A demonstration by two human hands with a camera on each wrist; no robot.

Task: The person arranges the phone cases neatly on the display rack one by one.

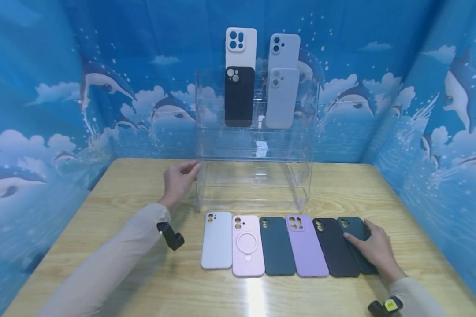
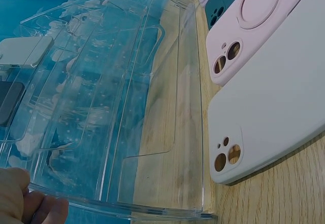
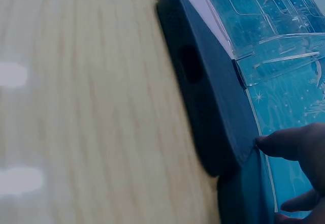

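A clear acrylic display rack (image 1: 258, 152) stands at the middle of the table. My left hand (image 1: 180, 178) pinches its left side edge; in the left wrist view the curled fingers (image 2: 38, 201) meet that edge. Across a dark green phone case (image 1: 357, 240), at the right end of a row, my right hand (image 1: 377, 246) spreads its thumb and fingers and holds the case by its sides. The thumb (image 3: 282, 141) lies where that case meets the black phone case (image 1: 335, 246). The green case's lower end is partly covered by the hand.
Leftward in the row lie a purple case (image 1: 307, 246), another dark green case (image 1: 277, 246), a pink case with a ring (image 1: 247, 259) and a pale case (image 1: 217, 240). Upper tiers hold a white case (image 1: 242, 55), a black case (image 1: 239, 99) and two pale blue-grey cases (image 1: 282, 101).
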